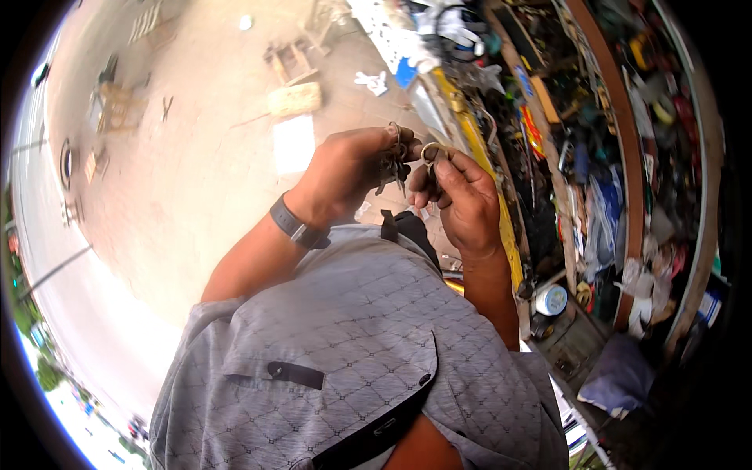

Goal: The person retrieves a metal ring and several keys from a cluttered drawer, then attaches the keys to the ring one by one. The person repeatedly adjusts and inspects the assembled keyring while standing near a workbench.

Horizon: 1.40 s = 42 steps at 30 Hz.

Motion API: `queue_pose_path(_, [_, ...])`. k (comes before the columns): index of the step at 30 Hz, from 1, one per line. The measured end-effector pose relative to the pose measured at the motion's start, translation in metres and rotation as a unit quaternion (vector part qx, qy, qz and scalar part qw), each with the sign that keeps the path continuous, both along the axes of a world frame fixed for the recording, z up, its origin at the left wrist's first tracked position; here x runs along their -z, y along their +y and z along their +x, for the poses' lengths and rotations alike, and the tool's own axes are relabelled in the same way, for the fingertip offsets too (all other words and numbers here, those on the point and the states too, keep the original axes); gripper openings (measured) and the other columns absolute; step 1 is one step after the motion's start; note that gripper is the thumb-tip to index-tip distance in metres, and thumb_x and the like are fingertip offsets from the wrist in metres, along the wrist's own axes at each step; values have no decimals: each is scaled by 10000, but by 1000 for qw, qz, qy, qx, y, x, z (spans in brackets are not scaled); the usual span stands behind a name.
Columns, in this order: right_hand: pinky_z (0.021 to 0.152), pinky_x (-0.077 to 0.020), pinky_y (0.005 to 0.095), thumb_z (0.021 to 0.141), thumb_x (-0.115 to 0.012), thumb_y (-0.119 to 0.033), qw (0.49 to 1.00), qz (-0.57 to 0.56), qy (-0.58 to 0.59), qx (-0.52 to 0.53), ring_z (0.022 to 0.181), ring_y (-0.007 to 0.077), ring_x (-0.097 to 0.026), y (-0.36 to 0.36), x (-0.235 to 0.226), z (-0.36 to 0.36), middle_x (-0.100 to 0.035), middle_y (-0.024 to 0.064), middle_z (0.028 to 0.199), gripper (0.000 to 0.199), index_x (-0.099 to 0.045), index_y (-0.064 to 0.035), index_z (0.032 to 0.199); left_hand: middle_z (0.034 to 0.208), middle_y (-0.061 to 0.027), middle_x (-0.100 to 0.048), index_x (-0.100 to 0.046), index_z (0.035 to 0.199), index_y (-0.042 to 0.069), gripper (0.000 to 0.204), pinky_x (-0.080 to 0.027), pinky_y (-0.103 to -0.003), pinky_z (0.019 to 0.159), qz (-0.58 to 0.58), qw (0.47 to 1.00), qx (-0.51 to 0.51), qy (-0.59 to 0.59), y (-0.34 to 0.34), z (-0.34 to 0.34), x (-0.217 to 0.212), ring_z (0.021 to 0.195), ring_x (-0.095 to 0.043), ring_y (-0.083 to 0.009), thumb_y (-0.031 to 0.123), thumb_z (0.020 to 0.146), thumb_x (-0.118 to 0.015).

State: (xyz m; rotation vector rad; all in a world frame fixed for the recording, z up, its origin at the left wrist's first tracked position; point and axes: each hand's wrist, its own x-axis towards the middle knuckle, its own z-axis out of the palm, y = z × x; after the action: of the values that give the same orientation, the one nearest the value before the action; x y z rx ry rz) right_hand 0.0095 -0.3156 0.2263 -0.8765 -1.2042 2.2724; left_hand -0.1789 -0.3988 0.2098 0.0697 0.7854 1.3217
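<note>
We see both hands raised close together in front of the body, just apart. The left hand (356, 160) has its fingers curled in, gripping a bunch of keys (389, 168) that hangs from the fingertips. The right hand (470, 196) pinches a brass-coloured ring (428, 149) between thumb and fingers, right beside the keys; we cannot tell whether the two are linked. A dark watch (293, 222) circles the left wrist, and below the arms we see a grey patterned shirt (345, 313).

Beyond the left hand, a white sheet (294, 146) lies on the pale ground (196, 204), with a yellowish block (295, 99) and a small wooden stool (293, 61) past it. To our right, a yellow strip (505, 227) edges a counter (565, 211) whose long sections are crammed with tools, bags and rags. Nearer us stand a jar with a pale blue lid (551, 300) and a purplish cushion (619, 374).
</note>
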Motion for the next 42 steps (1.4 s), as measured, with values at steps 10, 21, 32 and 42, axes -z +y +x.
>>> queue_pose_path(10, [709,-561,246,1076,-522,-152,986,41,-28,-161,808,133,-684,-23,2,-173,-714,103,979,291,-653,62,1224,1204,-197,-672,-605,1252,-26,354,-536,-413,912,15,966,-216,-138,-78,-124,26,989,-664,-293,245,1072,-464])
queue_pose_path(21, [697,-544,260,1063,-532,-131,950,47,-18,-308,800,126,-662,8,22,-332,-724,92,996,261,-658,51,1201,1205,-190,-646,-556,1248,-35,359,-576,-408,932,24,923,-357,-143,-90,-237,21,1002,-670,-308,256,1081,-429])
queue_pose_path(32, [653,-530,241,1036,-569,-101,909,99,13,-405,732,98,-649,29,3,-484,-707,53,889,212,-664,23,1180,1272,-181,-666,-580,1343,-31,449,-543,-443,994,60,886,-450,-97,-82,-341,6,1129,-665,-313,293,1070,-433])
queue_pose_path(42, [609,-512,283,936,-677,-68,847,329,0,-417,679,106,-639,-48,4,-635,-701,89,788,170,-708,25,1075,1281,-140,-673,-591,1348,-27,449,-534,-419,1003,72,852,-516,-50,-147,-456,22,1161,-654,-250,304,1066,-477])
